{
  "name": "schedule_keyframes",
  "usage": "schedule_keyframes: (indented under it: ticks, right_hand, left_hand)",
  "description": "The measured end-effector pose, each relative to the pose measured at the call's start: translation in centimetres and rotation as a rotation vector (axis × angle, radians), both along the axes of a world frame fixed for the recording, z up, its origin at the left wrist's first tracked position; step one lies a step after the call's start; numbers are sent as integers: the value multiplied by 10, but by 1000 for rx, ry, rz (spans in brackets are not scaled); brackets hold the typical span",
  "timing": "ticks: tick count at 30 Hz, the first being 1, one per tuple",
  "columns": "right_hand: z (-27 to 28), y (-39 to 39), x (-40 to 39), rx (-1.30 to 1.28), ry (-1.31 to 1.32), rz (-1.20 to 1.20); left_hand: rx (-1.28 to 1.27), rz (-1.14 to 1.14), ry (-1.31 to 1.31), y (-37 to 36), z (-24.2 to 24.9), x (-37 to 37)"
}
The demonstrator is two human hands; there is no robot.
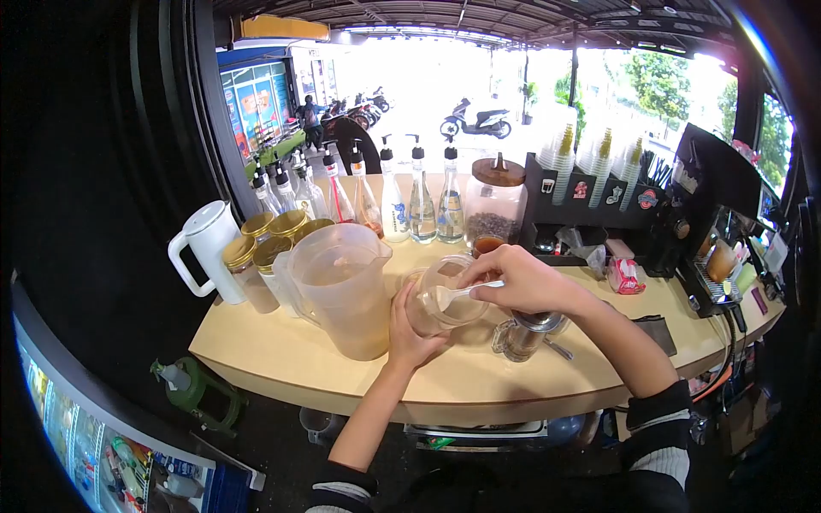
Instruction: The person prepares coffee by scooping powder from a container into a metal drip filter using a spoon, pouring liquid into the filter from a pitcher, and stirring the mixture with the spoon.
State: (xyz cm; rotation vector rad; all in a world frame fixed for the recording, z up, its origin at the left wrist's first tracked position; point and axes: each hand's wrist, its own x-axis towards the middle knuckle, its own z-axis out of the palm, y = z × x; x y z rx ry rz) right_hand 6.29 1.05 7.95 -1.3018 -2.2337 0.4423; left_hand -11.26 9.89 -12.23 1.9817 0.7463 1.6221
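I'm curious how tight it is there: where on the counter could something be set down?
The counter is bare at front left, beside the big pitcher and in front of the gold-lidded jars, and along the front between the left hand and the glass mug. The back is crowded with bottles.

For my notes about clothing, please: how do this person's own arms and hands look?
The left hand and right hand are bare, with no gloves, ring or watch visible. The left sleeve and right sleeve are black with pale bands; the right one shows a thin stripe and a wider ribbed band.
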Motion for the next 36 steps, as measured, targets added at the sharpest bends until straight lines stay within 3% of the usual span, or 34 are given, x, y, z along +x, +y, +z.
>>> schedule_keyframes:
  ticks: [2,4,13,18,23,29,31,33,36]
  right_hand:
    - [0,2,9,12,80,8]
    - [2,1,15,-152,140,-54]
    - [5,-16,34,-74,320,-145]
    - [7,-39,58,40,298,-187]
    - [14,-77,93,86,237,-316]
    - [-9,-96,142,34,296,-434]
    - [-16,-98,152,73,274,-414]
    - [-20,-102,157,306,155,-335]
    - [-28,-104,158,313,146,-296]
  left_hand:
    - [-31,-48,-40,1,0,1]
    - [-40,-62,-18,-2,5,-2]
    - [-54,-46,63,-5,9,-6]
    - [-226,-118,-106,-6,-8,-1]
    - [-416,-232,-241,-12,11,8]
    - [-342,-97,-98,-3,-9,12]
    - [-301,-45,-53,1,-13,12]
    - [-318,-20,-26,-2,-13,10]
    - [-349,-2,-3,-9,-7,12]
